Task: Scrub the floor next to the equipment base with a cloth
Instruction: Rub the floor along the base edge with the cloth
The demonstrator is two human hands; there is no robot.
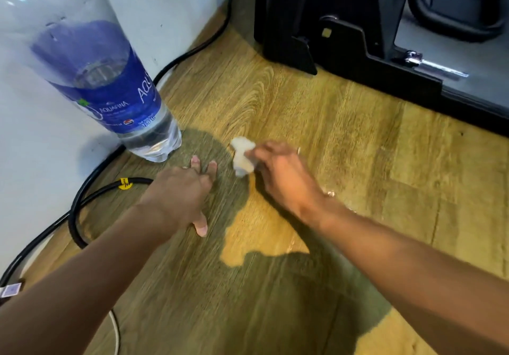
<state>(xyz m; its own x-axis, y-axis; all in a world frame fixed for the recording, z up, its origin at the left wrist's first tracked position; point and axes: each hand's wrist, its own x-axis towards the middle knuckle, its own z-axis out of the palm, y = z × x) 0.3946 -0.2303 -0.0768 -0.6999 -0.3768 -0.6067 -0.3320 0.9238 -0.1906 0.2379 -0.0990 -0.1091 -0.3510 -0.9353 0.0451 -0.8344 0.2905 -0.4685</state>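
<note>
A small crumpled white cloth [242, 156] lies against the wooden floor [344, 145] in the middle of the view. My right hand [283, 175] grips it from the right, fingers curled over its edge. My left hand [181, 192] is planted flat on the floor just left of the cloth, with fingers spread and the thumb pointing back toward me. The black equipment base [358, 49] stands at the upper right, well beyond the cloth. The picture is motion-blurred around both hands.
A large clear water bottle with a blue label [110, 85] stands upright on the floor at the left, beside a white wall [170, 5]. Black cables [91, 189] run along the wall and loop near my left wrist. Bare floor stretches to the right.
</note>
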